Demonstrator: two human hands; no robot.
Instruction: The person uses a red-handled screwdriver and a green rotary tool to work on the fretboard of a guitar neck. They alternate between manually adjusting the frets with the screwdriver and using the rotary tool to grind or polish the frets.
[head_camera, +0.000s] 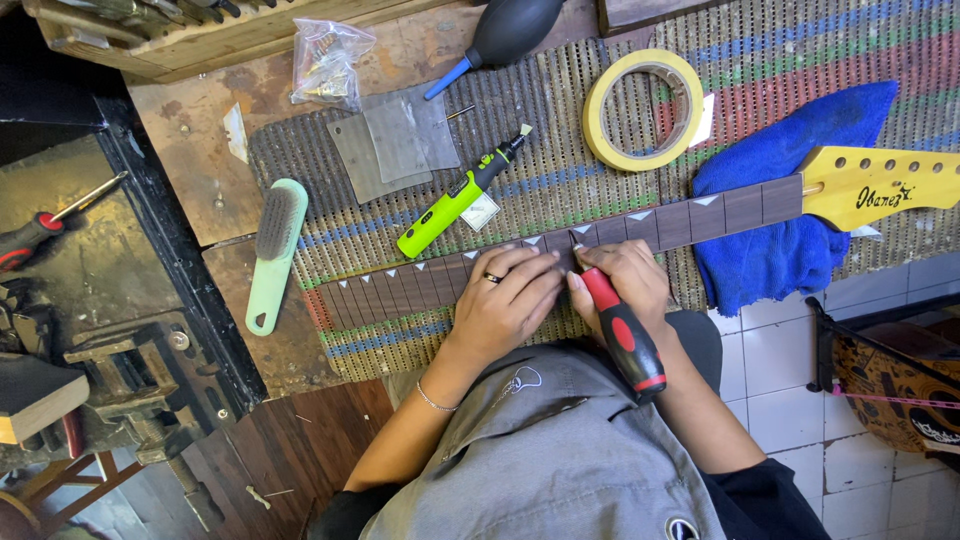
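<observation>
Nearest the body, the right hand has its fingers closed around a red-and-black handled tool, the handle slanting back toward the lap and the tip set on the guitar neck. Just beside it, the left hand lies flat, fingers open and pressed on the dark fretboard, a ring on one finger. The neck lies across the ribbed mat on the surface, its yellow headstock on a blue cloth. Farther off lie a green rotary tool and a tape roll.
</observation>
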